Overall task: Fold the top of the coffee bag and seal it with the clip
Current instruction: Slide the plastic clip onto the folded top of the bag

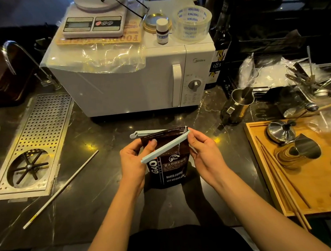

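A dark brown coffee bag with white lettering stands upright on the black counter, its top folded over. A pale blue clip straddles the folded top and is hinged open: one arm runs behind the bag's top edge, the other slants down across the front. My left hand pinches the bag's upper left side, thumb on the fold. My right hand holds the clip's hinge end at the bag's upper right corner.
A white microwave stands just behind the bag. A perforated metal drain tray lies left, with a long white stick beside it. Right: a metal pitcher and a wooden tray holding a jug and chopsticks.
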Tool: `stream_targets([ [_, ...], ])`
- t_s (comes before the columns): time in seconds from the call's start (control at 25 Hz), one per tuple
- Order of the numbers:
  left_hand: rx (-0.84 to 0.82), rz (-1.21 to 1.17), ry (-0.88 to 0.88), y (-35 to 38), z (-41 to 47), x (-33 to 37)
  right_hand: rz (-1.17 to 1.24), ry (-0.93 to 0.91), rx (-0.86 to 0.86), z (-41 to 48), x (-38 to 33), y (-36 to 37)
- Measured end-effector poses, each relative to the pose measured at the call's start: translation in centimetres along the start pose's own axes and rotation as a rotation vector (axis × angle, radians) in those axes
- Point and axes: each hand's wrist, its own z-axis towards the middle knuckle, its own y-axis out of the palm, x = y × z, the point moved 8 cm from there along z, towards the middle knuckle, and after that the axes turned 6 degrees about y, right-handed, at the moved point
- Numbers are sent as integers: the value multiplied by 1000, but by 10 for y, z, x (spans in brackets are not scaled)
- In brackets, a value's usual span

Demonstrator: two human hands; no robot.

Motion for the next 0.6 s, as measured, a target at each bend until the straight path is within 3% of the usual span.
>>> stream_targets([
  [0.24, 15, -20, 17, 4, -1, -2, -6, -86, 5, -3, 3, 11],
  [0.4, 17, -40, 18, 4, -1, -4, -288, -205, 16, 2, -7, 9],
  [0.6, 47, -52, 37, 3, -1, -5, -608, -299, -105, 4, -26, 12],
])
